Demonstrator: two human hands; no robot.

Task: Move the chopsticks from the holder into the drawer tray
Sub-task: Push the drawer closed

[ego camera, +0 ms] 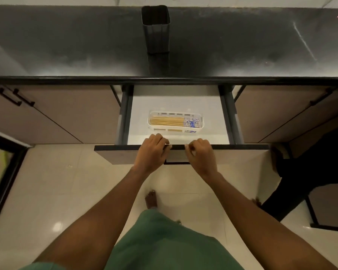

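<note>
Since the chopsticks point(174, 121) already lie flat and side by side in the white tray point(201, 123) inside the open drawer point(174, 102), and the dark holder point(156, 30) stands upright on the desk point(66, 45) with nothing showing above its rim, the moving itself looks done. What is probably left is to shut the drawer.

The left grip point(151, 151) and the right grip point(200, 154) sit close together at the middle of the drawer front point(242, 152), each with its fingers curled over the top edge and holding nothing else.

To close it well, push with both at once and evenly, so the drawer runs straight on its side rails and does not twist. Go slowly: the tray lies loose near the front of the drawer floor, and a hard stop could slide it or jumble the chopsticks. Draw the curled fingers off the top edge before the front meets the cabinet under the desk, or they may be pinched.
</note>
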